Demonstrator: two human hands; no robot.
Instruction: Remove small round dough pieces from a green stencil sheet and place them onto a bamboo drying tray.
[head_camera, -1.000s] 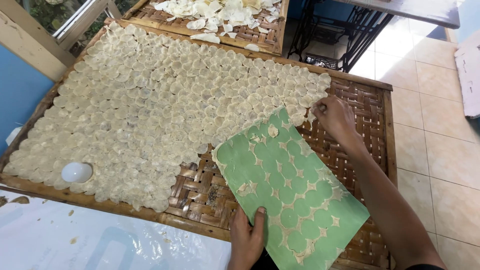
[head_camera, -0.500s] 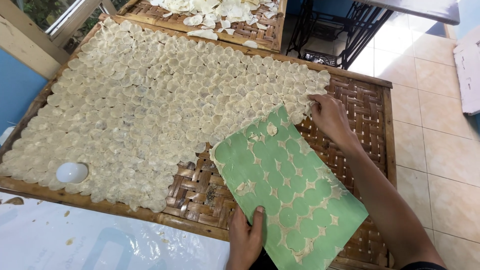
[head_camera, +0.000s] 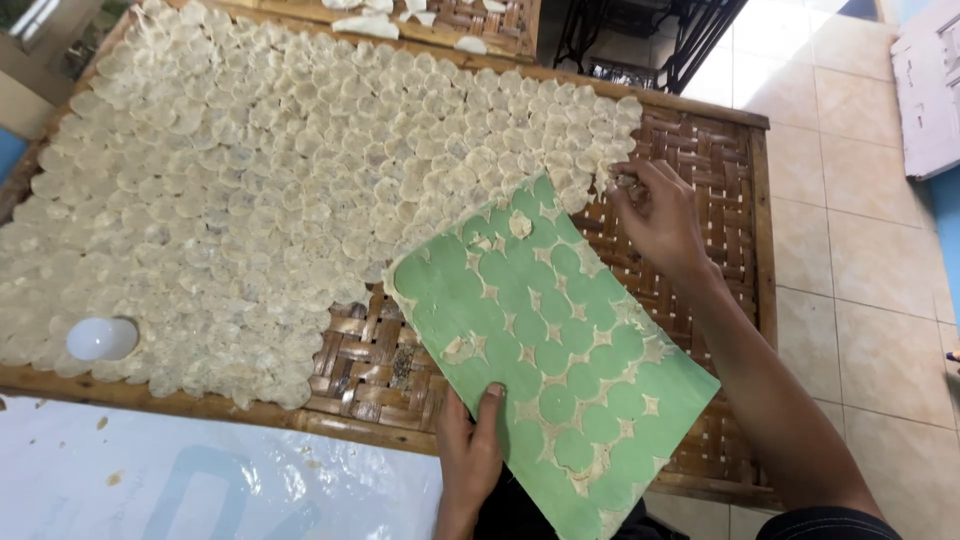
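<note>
My left hand (head_camera: 470, 450) grips the near edge of a green board (head_camera: 545, 350), thumb on top; the board lies tilted over a woven bamboo tray (head_camera: 720, 190). Pale dough scraps outline round cut-outs on the board, and one small disc (head_camera: 520, 224) sits near its far end. My right hand (head_camera: 655, 215) reaches to the far corner of the board, fingertips pinched on a thin pale disc at the edge of the many discs (head_camera: 300, 170) that cover most of the tray.
A white round bulb-like object (head_camera: 102, 338) rests among the discs at the tray's near left. A second tray (head_camera: 450, 20) with pale pieces stands behind. White plastic sheet (head_camera: 200, 480) lies below the tray. Tiled floor (head_camera: 860, 260) is at right, a dark metal frame (head_camera: 690, 40) beyond.
My right hand has moved left along the tray's far right area to the edge of the disc layer. The green board and my left hand have stayed about where they were.
</note>
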